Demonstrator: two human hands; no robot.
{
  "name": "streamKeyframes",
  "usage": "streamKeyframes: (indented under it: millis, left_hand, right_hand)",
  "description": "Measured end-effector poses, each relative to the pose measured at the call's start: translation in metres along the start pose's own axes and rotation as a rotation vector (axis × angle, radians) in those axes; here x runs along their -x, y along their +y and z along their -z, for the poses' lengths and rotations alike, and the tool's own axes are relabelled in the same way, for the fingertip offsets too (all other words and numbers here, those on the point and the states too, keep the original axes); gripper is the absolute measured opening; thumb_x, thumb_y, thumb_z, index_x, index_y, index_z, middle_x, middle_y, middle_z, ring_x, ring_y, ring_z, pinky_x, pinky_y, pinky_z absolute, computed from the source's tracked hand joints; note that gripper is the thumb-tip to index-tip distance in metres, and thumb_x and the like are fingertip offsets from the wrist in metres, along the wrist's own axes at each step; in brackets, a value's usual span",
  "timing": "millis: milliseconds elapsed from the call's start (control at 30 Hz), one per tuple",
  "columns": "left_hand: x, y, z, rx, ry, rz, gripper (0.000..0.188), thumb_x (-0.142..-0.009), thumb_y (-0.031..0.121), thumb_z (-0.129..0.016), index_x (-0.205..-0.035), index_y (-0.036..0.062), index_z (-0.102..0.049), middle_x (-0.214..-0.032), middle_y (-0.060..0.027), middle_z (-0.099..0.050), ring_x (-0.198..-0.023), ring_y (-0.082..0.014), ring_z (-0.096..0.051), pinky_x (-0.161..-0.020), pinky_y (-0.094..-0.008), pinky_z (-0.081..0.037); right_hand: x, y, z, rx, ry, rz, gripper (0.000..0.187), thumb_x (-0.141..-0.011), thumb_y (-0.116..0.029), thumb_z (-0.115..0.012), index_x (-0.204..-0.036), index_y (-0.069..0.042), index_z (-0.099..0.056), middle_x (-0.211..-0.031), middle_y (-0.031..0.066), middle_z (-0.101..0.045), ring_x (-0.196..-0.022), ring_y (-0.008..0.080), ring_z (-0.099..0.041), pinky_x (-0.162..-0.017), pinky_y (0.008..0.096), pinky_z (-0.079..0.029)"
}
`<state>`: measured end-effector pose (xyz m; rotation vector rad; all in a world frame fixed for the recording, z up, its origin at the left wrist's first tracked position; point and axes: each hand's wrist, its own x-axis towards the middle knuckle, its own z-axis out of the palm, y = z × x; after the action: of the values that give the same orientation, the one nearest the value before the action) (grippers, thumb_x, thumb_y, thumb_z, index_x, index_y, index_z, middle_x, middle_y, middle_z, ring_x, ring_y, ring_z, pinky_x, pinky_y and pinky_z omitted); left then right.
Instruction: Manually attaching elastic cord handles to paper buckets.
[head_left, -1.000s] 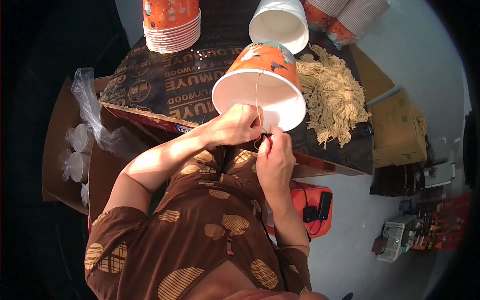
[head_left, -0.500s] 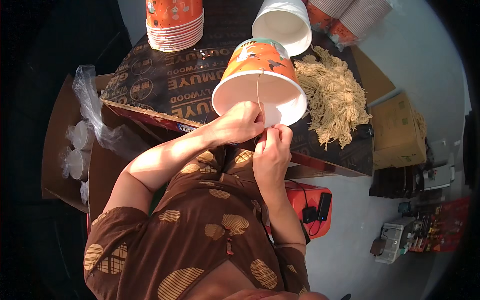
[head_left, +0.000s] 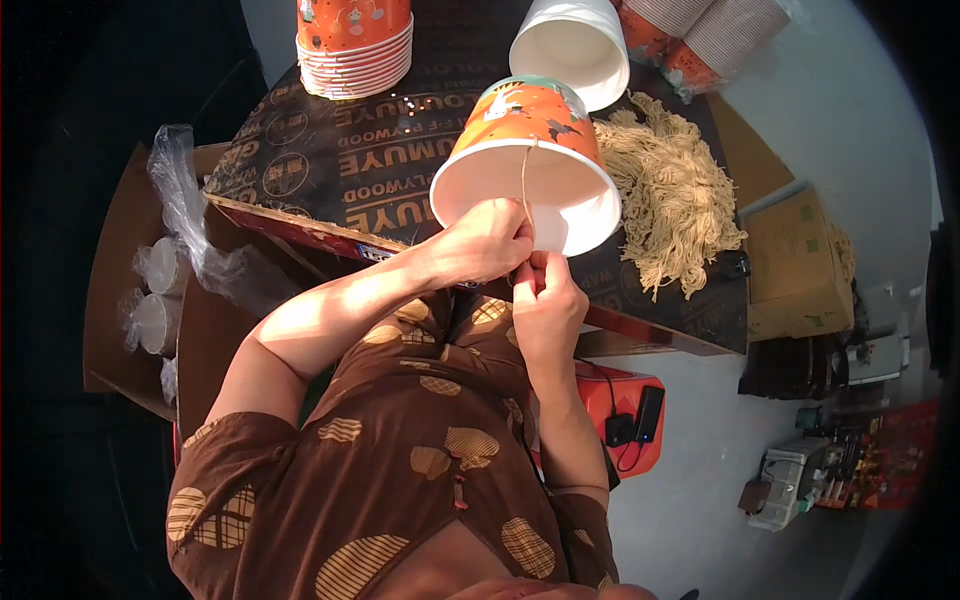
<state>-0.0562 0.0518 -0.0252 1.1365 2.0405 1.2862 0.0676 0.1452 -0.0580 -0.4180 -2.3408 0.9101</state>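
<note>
An orange paper bucket [head_left: 530,118] with a printed pattern and a white inside lies on its side on the table, its mouth toward me. From a hole near its rim a thin beige string [head_left: 526,175] runs down across the opening to my fingers. My left hand [head_left: 485,243] is closed on the string in front of the mouth. Just right of it and lower, my right hand [head_left: 548,295] pinches at the string's lower part, fingertips close to the left hand's. The string's end is hidden between the fingers. A heap of beige strings [head_left: 680,200] lies right of the bucket.
Behind stand a stack of orange buckets [head_left: 355,50] and a white bucket [head_left: 570,55] on its side. More stacked buckets [head_left: 715,45] in plastic lie at the far right. Left of the dark plywood table [head_left: 290,130] is an open carton [head_left: 120,330]; a red stool [head_left: 640,450] is at right.
Both hands keep hold of the string and shift only slightly. The right fingers have moved a little lower and to the right.
</note>
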Motion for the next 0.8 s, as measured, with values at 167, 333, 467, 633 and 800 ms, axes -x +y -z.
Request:
streamKeyframes:
  millis: [167, 333, 467, 633, 800]
  left_hand:
    - [0.003, 0.007, -0.001, 0.097, 0.030, 0.068, 0.018, -0.087, 0.003, -0.046, -0.092, -0.0047, -0.062, -0.066, -0.0090, -0.059, -0.055, -0.0158, -0.058, -0.045, -0.0312, -0.044]
    - [0.003, 0.004, -0.002, 0.124, 0.039, 0.080, 0.023, -0.087, -0.003, -0.038, -0.092, -0.0057, -0.060, -0.065, -0.0085, -0.059, -0.054, -0.0153, -0.058, -0.043, -0.0312, -0.044]
    - [0.006, 0.018, 0.004, 0.108, 0.015, 0.103, 0.024, -0.087, -0.003, -0.038, -0.093, -0.0064, -0.061, -0.070, -0.0120, -0.060, -0.056, -0.0167, -0.059, -0.046, -0.0324, -0.045]
    - [0.004, -0.014, -0.004, -0.118, 0.201, -0.170, 0.017, -0.084, -0.002, -0.050, -0.092, -0.0048, -0.064, -0.075, -0.0168, -0.064, -0.063, -0.0261, -0.065, -0.056, -0.0360, -0.050]
    - [0.004, -0.010, -0.001, -0.211, 0.094, -0.092, 0.007, -0.076, 0.001, -0.062, -0.080, -0.0031, -0.066, -0.072, -0.0194, -0.065, -0.069, -0.0327, -0.067, -0.061, -0.0392, -0.052]
  right_hand:
    - [-0.002, 0.002, -0.003, 0.051, 0.053, 0.026, 0.008, -0.089, -0.010, -0.062, -0.093, -0.002, -0.060, -0.078, 0.0194, -0.066, -0.072, 0.0402, -0.065, -0.062, 0.0456, -0.050]
    - [-0.003, 0.003, -0.004, 0.059, 0.085, 0.073, 0.008, -0.089, -0.009, -0.061, -0.088, -0.002, -0.060, -0.074, 0.0196, -0.065, -0.069, 0.0404, -0.064, -0.059, 0.0455, -0.050]
    - [-0.003, 0.005, -0.004, 0.047, 0.084, 0.064, 0.007, -0.089, -0.008, -0.061, -0.088, -0.002, -0.060, -0.073, 0.0195, -0.065, -0.068, 0.0403, -0.064, -0.059, 0.0450, -0.050]
    - [-0.003, 0.003, -0.004, 0.050, 0.105, 0.099, 0.006, -0.088, -0.007, -0.061, -0.088, -0.002, -0.059, -0.072, 0.0192, -0.064, -0.067, 0.0400, -0.064, -0.059, 0.0443, -0.050]
    - [-0.003, 0.003, -0.004, 0.058, 0.091, 0.075, 0.006, -0.088, -0.007, -0.062, -0.087, -0.002, -0.059, -0.072, 0.0186, -0.064, -0.066, 0.0391, -0.064, -0.058, 0.0440, -0.050]
